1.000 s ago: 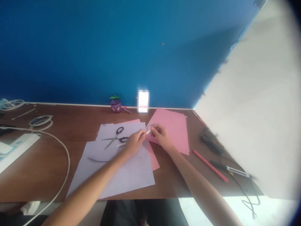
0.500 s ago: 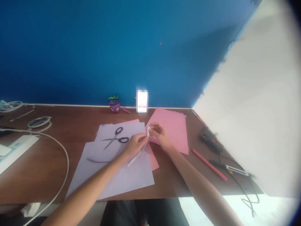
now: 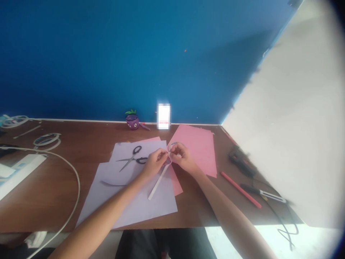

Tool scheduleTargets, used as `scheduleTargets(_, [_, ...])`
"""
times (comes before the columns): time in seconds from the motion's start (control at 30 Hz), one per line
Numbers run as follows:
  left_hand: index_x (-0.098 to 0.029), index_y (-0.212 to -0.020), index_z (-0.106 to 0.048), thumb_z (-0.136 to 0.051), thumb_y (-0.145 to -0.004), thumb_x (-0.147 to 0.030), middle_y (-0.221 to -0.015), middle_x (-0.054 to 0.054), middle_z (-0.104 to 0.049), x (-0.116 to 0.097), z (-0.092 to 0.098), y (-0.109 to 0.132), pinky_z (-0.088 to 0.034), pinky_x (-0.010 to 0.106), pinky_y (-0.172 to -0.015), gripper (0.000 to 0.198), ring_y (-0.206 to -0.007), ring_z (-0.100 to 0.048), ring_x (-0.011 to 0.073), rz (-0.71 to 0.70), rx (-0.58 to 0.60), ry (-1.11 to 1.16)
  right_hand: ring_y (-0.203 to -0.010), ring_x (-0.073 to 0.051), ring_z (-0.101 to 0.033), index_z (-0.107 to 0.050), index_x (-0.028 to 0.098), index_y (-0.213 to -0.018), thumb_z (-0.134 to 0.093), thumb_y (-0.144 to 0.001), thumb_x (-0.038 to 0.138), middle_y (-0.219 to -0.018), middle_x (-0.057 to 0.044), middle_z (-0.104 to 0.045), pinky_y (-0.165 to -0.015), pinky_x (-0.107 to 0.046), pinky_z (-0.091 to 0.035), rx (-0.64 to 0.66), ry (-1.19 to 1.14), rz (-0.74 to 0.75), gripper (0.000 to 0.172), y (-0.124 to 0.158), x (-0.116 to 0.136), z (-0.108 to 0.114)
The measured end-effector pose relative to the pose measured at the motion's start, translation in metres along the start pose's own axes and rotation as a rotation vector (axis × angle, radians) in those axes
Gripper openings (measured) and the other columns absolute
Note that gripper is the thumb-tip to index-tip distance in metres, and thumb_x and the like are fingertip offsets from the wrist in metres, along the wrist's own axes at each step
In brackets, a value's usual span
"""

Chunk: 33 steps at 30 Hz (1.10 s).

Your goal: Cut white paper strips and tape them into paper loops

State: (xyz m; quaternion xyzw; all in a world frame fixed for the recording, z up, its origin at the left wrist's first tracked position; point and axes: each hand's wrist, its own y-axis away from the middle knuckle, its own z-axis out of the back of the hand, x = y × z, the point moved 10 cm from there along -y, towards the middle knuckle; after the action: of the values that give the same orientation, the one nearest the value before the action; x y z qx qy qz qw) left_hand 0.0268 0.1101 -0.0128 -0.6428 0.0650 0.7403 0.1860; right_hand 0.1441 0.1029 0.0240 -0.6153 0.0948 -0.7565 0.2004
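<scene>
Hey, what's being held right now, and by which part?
A narrow white strip: the left hand and right hand pinch it near its curled part, leaving the straight end free.

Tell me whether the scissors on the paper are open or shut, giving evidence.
Open: the scissors lie on the pale sheet with their two blades spread apart, a visible gap between the tips.

No text, brand, number or sign can be read: the bright screen point(image 3: 164, 116) is pixelated, and the blue patches on the white box point(image 3: 20, 176) are too blurred.
</scene>
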Motion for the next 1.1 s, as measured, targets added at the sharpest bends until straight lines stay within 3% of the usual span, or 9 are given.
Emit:
scheduleTargets(0.17, [-0.017, -0.091, -0.058, -0.050, -0.089, -0.045, -0.084, 0.003, -0.065, -0.010, 0.000, 0.003, -0.048, 0.026, -0.065, 0.029, -0.071, -0.063, 0.0143, -0.043, 0.010, -0.045, -0.066, -0.012, -0.052, -0.045, 0.021, -0.074, -0.059, -0.080, 0.025, -0.076, 0.001, -0.053, -0.063, -0.028, -0.044, 0.007, 0.030, 0.013, 0.016, 0.000, 0.005, 0.001])
scheduleTargets(0.6, [-0.018, -0.087, -0.051, -0.050, -0.089, -0.044, -0.073, -0.001, -0.057, -0.004, 0.001, -0.001, -0.043, 0.022, -0.057, 0.026, -0.062, -0.056, 0.0110, -0.018, 0.012, 0.005, -0.069, -0.015, -0.060, -0.062, 0.021, -0.084, -0.061, -0.084, 0.034, -0.081, -0.003, -0.065, -0.065, -0.031, -0.048, -0.009, 0.085, -0.006, 0.013, 0.002, 0.001, -0.002])
scheduleTargets(0.9, [-0.018, -0.086, -0.051, -0.049, -0.090, -0.040, -0.068, -0.004, -0.045, -0.013, 0.008, 0.003, -0.037, 0.020, -0.054, 0.022, -0.057, -0.042, 0.0082, -0.092, -0.101, -0.019, -0.081, -0.019, -0.061, -0.070, 0.025, -0.089, -0.056, -0.089, 0.041, -0.087, -0.005, -0.068, -0.067, -0.032, -0.048, 0.023, 0.107, 0.052, 0.021, 0.001, 0.005, -0.012])
scheduleTargets(1.1, [-0.018, -0.084, -0.053, -0.050, -0.088, -0.040, -0.069, -0.003, -0.048, -0.017, 0.012, 0.005, -0.038, 0.020, -0.055, 0.023, -0.059, -0.044, 0.0089, -0.111, -0.148, -0.032, -0.079, -0.020, -0.060, -0.072, 0.027, -0.095, -0.054, -0.090, 0.035, -0.087, -0.005, -0.068, -0.065, -0.033, -0.045, 0.037, 0.139, 0.100, 0.020, 0.003, 0.016, -0.015])
